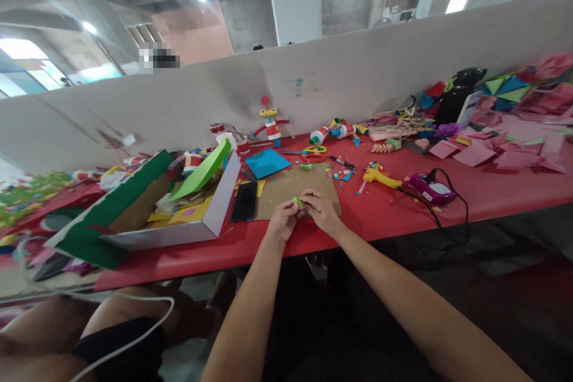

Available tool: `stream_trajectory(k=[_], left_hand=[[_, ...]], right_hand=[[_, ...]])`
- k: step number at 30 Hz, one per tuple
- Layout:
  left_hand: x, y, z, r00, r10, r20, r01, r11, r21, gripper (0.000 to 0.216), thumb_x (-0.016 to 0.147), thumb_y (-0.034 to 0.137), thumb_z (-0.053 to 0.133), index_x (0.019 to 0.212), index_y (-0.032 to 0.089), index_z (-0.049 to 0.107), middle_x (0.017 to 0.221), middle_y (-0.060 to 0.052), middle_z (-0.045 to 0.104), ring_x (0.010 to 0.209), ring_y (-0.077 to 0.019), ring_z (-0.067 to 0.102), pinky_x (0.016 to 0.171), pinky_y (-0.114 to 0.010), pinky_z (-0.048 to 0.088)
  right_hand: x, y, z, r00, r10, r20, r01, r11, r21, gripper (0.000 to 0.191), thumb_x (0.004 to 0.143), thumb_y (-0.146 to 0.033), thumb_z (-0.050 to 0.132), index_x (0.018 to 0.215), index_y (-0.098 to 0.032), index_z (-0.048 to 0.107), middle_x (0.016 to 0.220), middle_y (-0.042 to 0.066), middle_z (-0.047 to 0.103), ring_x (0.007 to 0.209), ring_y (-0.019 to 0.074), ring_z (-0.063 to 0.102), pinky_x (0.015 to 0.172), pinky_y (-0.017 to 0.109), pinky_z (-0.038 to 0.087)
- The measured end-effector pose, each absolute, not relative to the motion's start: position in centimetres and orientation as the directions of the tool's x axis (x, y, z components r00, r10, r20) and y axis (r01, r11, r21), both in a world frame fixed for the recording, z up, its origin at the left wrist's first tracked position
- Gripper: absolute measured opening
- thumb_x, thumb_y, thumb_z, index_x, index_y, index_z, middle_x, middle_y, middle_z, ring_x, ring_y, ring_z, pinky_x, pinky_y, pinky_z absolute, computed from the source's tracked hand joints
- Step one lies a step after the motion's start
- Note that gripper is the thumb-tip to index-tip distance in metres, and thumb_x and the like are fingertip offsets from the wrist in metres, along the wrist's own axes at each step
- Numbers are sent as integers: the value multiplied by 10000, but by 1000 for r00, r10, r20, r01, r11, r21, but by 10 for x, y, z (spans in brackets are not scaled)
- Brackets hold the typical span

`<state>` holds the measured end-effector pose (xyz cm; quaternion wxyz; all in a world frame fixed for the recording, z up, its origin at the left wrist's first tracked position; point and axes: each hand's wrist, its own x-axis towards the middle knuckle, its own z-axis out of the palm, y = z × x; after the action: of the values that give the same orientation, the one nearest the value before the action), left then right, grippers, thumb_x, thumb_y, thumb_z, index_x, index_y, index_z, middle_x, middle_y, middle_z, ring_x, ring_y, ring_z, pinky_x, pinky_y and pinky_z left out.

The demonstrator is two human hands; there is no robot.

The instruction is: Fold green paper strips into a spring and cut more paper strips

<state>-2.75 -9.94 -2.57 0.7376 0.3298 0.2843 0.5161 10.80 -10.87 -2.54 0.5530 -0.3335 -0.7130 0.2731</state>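
My left hand [282, 219] and my right hand [320, 209] meet over the near edge of a brown cardboard sheet [290, 188] on the red table [367, 215]. Both hands pinch a small light-green paper piece [298, 201] between their fingertips. A black phone [244, 200] lies just left of my left hand. A yellow glue gun [379, 177] lies to the right of my right hand, apart from it.
An open white box [215, 215] with a green lid and paper scraps stands at the left. A blue paper sheet [267, 162], scissors [313, 151], paper figures [270, 122] and pink papers [492, 149] lie farther back. A purple device [432, 187] with a black cord sits at the right. A white partition wall backs the table.
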Motion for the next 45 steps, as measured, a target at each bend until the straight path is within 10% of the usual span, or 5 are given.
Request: stream_trajectory(k=[45], left_hand=[[-26,-103,-18,340,931,-131,-559,312,768,156,639,206,724,745,121,648,699,-22,635,673,-105,593,715,-249,466]], right_hand=[[107,-100,-32,-76,815,574,195,577,-793,189,810,-308,546,940,-256,672,939,48,448,921,186,477,870,342,411]])
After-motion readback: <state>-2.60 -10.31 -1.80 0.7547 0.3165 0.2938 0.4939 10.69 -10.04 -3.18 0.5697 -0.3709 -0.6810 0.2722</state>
